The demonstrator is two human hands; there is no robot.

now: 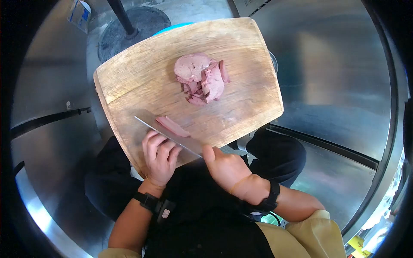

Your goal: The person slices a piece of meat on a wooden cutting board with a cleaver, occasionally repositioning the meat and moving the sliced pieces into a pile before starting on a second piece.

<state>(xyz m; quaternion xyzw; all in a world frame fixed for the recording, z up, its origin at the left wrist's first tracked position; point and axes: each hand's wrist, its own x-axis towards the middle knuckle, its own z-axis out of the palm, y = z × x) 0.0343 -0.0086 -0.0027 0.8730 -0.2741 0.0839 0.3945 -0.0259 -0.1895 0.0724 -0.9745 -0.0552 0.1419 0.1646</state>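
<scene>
My right hand (228,168) is wrapped round the handle of a knife (168,137), whose blade points up and left over the near part of a wooden cutting board (142,86). Close against the blade's near side are the curled fingers of my left hand (159,158); whatever lies under the fingertips is hidden. A thin strip of pinkish meat (173,126) rests on the board along the far side of the blade. Farther up the board sits a heap of pinkish-brown meat that looks like liver (202,77), in a large piece and several slices.
Below the board are my legs in dark trousers (275,150). Steel cabinet fronts (331,64) stand close on both sides. Beyond the board's far left edge is a round black stand base (148,23) with a pole, and part of a blue object (174,28) shows beside it.
</scene>
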